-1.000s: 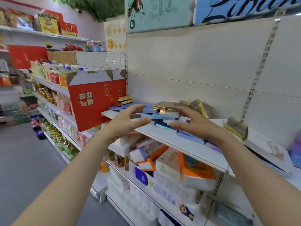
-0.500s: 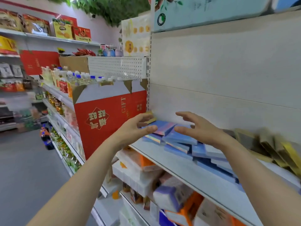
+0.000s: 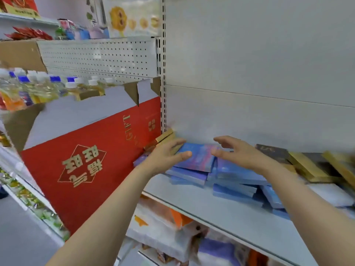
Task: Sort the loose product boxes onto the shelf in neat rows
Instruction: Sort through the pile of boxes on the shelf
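Red carton (image 3: 84, 160) stood at far left, against the shelf upright. Gold boxes (image 3: 164, 135) lay wedged in the back left corner of the shelf (image 3: 221, 206). Left hand (image 3: 165, 157) hovered over them, fingers straight and relaxed, thumb reaching over the left edge of the top blue box (image 3: 197, 157); whether it touched could not be told, frame blurred. Nothing gripped. Blue boxes (image 3: 234, 181) lay in a loose, skewed heap mid-shelf, overlapping, none in rows yet. Right hand (image 3: 240, 152) hung just above the heap, fingers spread and slightly bent, holding nothing. More gold and dark boxes (image 3: 307, 166) leaned in a jumble at right.

Judgement: boxes look flat, stiff, light card, with glossy faces likely to slide on one another. Best taken by the long side edges, one hand each side, squeezing the stack square, not pinching the faces.
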Demonstrator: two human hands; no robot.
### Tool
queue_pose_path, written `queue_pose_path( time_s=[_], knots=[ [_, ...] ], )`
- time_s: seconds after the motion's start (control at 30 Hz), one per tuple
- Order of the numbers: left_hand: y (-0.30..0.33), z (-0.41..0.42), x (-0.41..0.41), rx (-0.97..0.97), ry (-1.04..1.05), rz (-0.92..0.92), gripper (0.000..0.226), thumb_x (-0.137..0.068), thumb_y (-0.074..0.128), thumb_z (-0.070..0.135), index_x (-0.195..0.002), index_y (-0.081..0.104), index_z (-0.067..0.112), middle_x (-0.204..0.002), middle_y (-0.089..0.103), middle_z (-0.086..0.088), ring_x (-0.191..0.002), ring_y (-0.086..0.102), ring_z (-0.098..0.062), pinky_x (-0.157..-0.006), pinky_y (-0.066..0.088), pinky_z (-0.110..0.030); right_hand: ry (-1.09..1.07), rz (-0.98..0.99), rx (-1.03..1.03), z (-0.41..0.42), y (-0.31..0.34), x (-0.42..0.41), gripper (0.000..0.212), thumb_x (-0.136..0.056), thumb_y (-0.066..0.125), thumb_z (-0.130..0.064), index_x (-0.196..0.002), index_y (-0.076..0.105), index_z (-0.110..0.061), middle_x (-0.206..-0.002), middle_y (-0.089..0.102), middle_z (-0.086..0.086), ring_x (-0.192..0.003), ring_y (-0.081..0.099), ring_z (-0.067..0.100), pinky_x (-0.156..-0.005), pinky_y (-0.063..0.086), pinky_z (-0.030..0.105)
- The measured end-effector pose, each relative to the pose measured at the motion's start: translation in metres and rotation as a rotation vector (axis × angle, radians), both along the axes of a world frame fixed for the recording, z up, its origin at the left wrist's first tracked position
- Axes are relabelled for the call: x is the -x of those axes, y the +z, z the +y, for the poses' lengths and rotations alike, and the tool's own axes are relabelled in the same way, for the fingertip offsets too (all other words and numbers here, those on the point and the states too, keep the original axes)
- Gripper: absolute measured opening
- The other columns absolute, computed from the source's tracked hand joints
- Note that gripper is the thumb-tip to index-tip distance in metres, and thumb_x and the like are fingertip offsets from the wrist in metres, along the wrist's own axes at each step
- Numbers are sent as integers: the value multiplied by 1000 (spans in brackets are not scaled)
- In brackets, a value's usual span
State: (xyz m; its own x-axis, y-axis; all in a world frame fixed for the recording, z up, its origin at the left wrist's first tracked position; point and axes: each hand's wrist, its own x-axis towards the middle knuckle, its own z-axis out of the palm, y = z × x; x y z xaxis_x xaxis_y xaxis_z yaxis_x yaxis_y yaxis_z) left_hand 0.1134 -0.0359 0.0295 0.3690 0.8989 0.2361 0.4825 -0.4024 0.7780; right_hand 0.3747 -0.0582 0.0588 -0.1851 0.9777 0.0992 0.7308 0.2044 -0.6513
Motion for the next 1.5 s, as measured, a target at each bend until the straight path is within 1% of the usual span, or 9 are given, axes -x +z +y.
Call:
queue_pose_path(
  time_s=[0.37, 0.6, 0.73, 0.8, 0.97, 1.07, 1.2, 1.4, 1.5],
  knots=[
    [-67, 74, 23, -11, -107, 76, 76, -73, 51, 81, -133, 55, 34, -141, 50, 6, -141, 28, -9, -112, 29, -33, -199, -587, 110, 38, -59, 60, 96, -77, 61, -72, -155, 20, -34, -166, 1, 1, -152, -6, 19, -122, 1, 49],
    [-66, 85, 30, -19, -128, -81, 68, -76, 56, 73, -132, 55, 34, -138, 53, 9, -131, 44, -7, -108, 38, -30, -247, -629, -145, 39, -48, 60, 54, -87, 68, -45, -137, 54, -32, -133, 62, -6, -119, 57, 22, -92, 43, 32],
    [-48, 87, 28, 25, -111, -262, 74, -80, 66, 55, -144, 43, 24, -149, 42, 8, -137, 38, -7, -112, 31, -29, -445, -226, -392, 34, -23, 43, 9, -92, 66, -35, -96, 73, -31, -80, 71, -2, -88, 69, 29, -79, 53, 41],
    [-43, 88, 23, -1, -82, -229, 77, -82, 63, 55, -148, 39, 24, -151, 37, 7, -139, 33, -7, -113, 27, -27, -546, 241, -392, 31, -13, 39, 23, -94, 65, -31, -74, 65, -19, -58, 45, -7, -67, 65, 25, -73, 59, 45],
    [-27, 80, -12, 226, -124, -457, 95, -77, 62, 55, -153, 21, 14, -152, 38, 1, -136, 38, -7, -111, 33, -26, -583, 902, -153, 18, -11, 41, 42, -96, 61, -29, -105, 59, 13, -85, 41, 7, -60, 67, 16, -60, 58, 21],
    [-18, 79, -31, 273, -88, -618, 53, -93, 63, 27, -140, 44, 12, -132, 60, 0, -115, 61, -13, -91, 51, -23, -500, 978, -49, 9, -19, 42, 28, -98, 58, -29, -101, 69, -4, -96, 67, 2, -65, 67, 8, -64, 60, 25],
    [-30, 83, -35, 460, 45, -667, 31, -91, 65, 12, -121, 59, 5, -112, 69, -13, -101, 68, -27, -91, 54, -47, -624, 665, -104, -6, -25, 21, 24, -97, 60, -34, -98, 71, -13, -94, 76, 3, -78, 72, 13, -65, 61, 33],
    [-42, 82, -23, 393, 235, -658, 23, -92, 65, 18, -113, 55, 13, -104, 65, -3, -92, 63, -20, -82, 50, -36, -538, -224, -181, -29, -59, 0, 27, -95, 57, -45, -101, 74, -24, -98, 72, -9, -97, 63, 11, -83, 49, 32],
    [-43, 82, -16, 374, 295, -670, 29, -91, 67, 18, -117, 56, 11, -110, 66, -9, -102, 65, -28, -94, 51, -49, -486, -242, -158, -32, -67, 7, 30, -93, 57, -50, -107, 74, -30, -112, 71, -13, -114, 59, 7, -94, 47, 32]
  ],
)
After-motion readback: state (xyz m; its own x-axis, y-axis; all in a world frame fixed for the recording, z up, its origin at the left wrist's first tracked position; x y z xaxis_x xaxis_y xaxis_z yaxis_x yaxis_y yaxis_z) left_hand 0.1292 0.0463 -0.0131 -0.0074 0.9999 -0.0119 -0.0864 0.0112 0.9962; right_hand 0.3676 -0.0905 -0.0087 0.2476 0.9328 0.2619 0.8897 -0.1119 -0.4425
